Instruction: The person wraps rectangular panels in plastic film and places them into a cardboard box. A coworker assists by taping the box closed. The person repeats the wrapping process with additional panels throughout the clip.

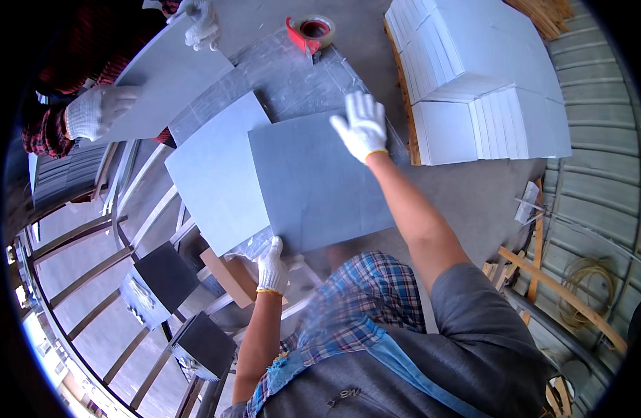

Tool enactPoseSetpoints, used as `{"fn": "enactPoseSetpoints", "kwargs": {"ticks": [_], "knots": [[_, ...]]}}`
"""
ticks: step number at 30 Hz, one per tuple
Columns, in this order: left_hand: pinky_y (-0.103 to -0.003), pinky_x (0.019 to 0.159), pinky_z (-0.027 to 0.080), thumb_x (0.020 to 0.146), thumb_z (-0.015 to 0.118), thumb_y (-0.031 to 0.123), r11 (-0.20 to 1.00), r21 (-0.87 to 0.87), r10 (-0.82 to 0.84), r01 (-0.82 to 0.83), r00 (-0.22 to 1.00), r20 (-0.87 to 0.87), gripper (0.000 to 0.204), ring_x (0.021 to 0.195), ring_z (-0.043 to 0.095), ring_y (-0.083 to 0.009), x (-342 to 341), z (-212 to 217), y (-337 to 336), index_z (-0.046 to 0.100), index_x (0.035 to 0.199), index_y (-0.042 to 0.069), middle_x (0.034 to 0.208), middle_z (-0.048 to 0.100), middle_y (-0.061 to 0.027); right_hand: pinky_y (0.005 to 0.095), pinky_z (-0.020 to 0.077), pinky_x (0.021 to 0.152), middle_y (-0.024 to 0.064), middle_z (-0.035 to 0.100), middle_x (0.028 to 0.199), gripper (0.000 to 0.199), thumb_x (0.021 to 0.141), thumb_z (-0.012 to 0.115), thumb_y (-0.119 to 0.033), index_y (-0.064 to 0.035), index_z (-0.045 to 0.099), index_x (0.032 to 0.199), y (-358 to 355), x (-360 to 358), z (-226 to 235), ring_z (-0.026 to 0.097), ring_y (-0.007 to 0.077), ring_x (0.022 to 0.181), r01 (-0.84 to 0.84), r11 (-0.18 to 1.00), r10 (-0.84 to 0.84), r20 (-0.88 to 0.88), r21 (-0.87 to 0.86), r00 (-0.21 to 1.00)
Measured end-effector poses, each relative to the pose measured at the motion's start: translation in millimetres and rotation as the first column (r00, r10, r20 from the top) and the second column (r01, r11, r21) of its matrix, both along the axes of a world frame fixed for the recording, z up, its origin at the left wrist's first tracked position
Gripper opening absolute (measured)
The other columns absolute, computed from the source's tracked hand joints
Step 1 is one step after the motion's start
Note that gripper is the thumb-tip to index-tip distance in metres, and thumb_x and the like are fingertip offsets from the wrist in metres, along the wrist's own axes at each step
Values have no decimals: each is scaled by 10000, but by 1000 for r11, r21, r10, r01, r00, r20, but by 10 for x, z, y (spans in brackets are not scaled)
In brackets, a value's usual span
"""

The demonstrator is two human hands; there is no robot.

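A dark grey flat sheet (324, 184) lies in front of me on a scuffed metal worktop (292, 76), overlapping a lighter grey sheet (219, 171) on its left. My right hand (364, 127), in a white knit glove, is open with fingers spread at the dark sheet's far right corner. At the near left corner, my gloved left hand (270, 268) is closed on the edge of the dark sheet. Crumpled clear plastic film (253, 245) sticks out beside its fingers. Across the worktop, a co-worker's gloved hands (101, 111) hold another grey sheet (170, 83).
A red tape dispenser (312, 33) sits at the worktop's far end. White stacked sheets (474, 83) stand on a wooden pallet at the right. Metal rails (90, 268) and dark-topped stacks (167, 275) are at lower left. Wooden planks (564, 299) and a coiled hose (586, 292) lie by the right wall.
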State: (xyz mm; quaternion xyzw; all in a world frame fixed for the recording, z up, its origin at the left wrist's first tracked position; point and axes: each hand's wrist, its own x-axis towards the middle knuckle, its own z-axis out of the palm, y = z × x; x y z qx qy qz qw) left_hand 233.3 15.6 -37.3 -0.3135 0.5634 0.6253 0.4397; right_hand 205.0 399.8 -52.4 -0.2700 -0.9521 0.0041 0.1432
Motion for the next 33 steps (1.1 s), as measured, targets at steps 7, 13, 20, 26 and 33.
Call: {"fn": "enactPoseSetpoints", "kwargs": {"ticks": [7,13,20,26,33], "knots": [[-404,528,614,1033,577,339,998,-40,-51,50,998,-31,384,648,712,-314,39,68,-24,604,1201,-5,974,711,-187,539,247,1185,230,450,1528,730,988,511,-499,18,405,1491,-442,1282,5,378,379,1433,55,990,-33,161,-131,986],[-400,535,611,1017,599,378,992,-27,-124,123,991,-57,463,673,713,-297,8,-36,-85,595,1278,-5,1017,700,-153,457,470,981,238,627,1285,662,999,515,-528,3,502,1395,-922,1704,246,612,397,1124,354,663,-375,117,-659,920],[-412,687,622,1009,595,426,928,-138,-364,346,921,-138,544,1119,640,-240,-139,275,69,566,1381,30,1286,620,-127,423,499,840,186,739,985,669,1034,468,-557,69,701,1068,-662,1532,90,685,318,898,405,361,-655,80,-840,751],[-342,662,577,979,619,440,927,-253,-342,277,901,-266,535,846,689,-205,-185,628,-129,663,1236,-27,1013,695,-104,400,505,833,156,740,953,593,1037,518,-502,57,714,1066,-882,1469,204,673,271,857,274,331,-674,-23,-903,738],[-448,722,512,946,627,504,776,-608,-472,171,797,-378,558,752,671,-339,-454,363,-737,672,884,-48,817,680,-233,450,484,805,213,718,929,567,1020,517,-515,17,713,1016,-1373,555,423,667,356,859,214,457,-466,-27,-864,885]]}}
